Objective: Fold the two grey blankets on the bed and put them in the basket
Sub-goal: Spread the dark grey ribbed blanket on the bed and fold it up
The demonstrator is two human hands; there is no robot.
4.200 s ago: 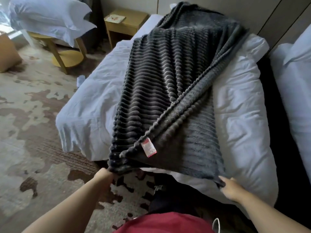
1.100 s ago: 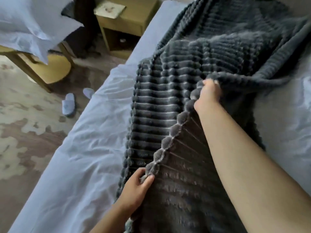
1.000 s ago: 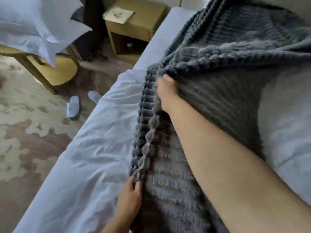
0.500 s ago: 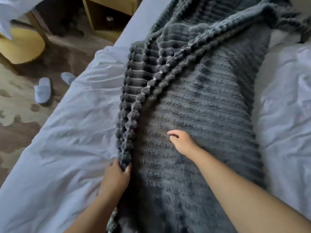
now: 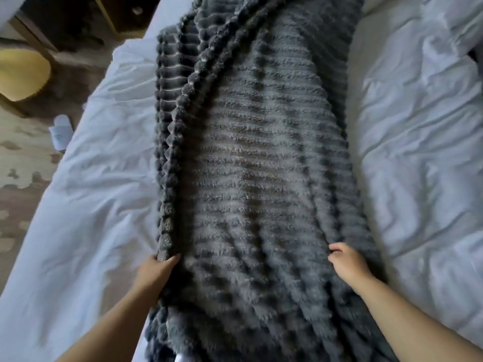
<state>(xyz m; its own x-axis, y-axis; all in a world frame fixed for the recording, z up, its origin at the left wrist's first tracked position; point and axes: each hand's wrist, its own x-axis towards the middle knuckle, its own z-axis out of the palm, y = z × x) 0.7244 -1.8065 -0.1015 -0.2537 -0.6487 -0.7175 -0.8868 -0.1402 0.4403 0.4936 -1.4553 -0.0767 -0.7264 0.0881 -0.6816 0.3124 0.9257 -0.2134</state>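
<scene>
A dark grey ribbed blanket lies lengthwise down the middle of the white bed, folded into a long strip with its layered edges along the left side. My left hand grips that stacked left edge near me. On the strip's right side my right hand has its fingers curled into the fabric. No basket and no second blanket are in view.
Rumpled white bedding spreads to the right of the blanket. On the patterned carpet at the left lie a white slipper and part of a yellow wooden chair. A wooden nightstand stands at the top left.
My right hand carried the blanket's right side over to the left edge, let it go, then drew back to the strip's right side. My left hand kept hold of the left edge.
</scene>
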